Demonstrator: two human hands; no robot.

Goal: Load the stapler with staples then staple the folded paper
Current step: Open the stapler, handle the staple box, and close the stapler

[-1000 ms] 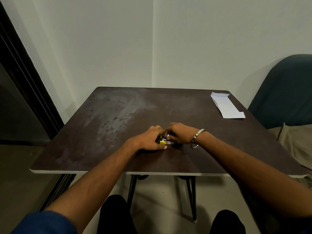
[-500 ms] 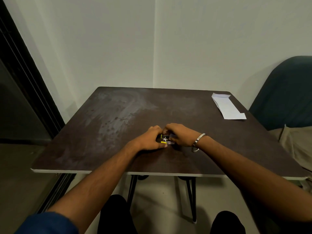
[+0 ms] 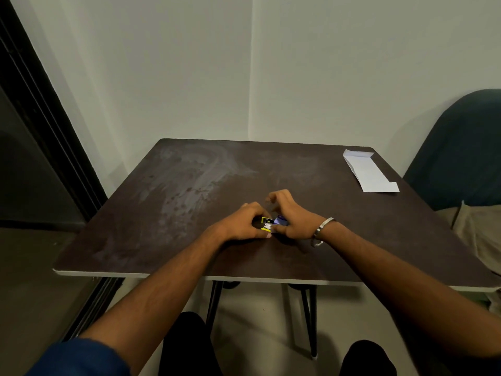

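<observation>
A small yellow, black and purple staple box (image 3: 272, 223) sits between my hands near the middle of the dark table (image 3: 189, 191). My left hand (image 3: 242, 222) grips the box from its left side, thumb along the near edge. My right hand (image 3: 291, 217) pinches the purple end with thumb and a finger, the other fingers raised and curled above it. A strip of silvery staples shows in the box. The folded white paper (image 3: 368, 172) lies at the far right corner. No stapler can be made out; my hands may hide it.
Walls meet in a corner just behind the table. A dark blue chair back (image 3: 461, 147) and beige cloth (image 3: 477, 234) stand to the right. A black door frame (image 3: 46, 126) runs along the left. My knees show under the near table edge.
My right hand's fingers have lifted and spread above the box, and the purple end now shows. My left hand has kept its grip in the same place.
</observation>
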